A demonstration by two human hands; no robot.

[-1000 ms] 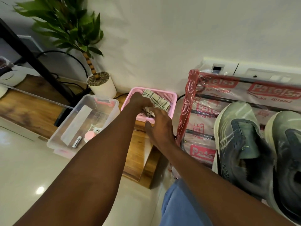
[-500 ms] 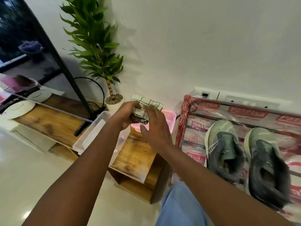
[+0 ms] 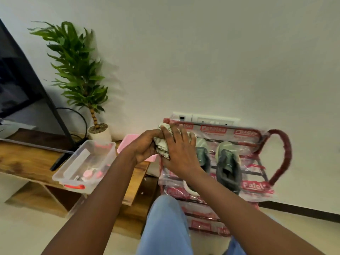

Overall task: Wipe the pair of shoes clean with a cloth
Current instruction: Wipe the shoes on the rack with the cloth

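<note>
the two shoes (image 3: pixel 228 162) sit side by side on the rack (image 3: pixel 257 188), toes toward the wall, long axes running away from the person; light but stiff, best gripped at the heel; the soft, limp cloth (image 3: pixel 161 146) is bunched between left hand (image 3: pixel 145 148) and right hand (image 3: pixel 180 153), fingers (image 3: pixel 171 133) curled around it

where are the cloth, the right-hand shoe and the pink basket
cloth (image 3: pixel 161 147), head view, on the bunched folds between the hands
right-hand shoe (image 3: pixel 228 163), head view, on its dark tongue
pink basket (image 3: pixel 125 144), head view, on its rim's left corner
</note>
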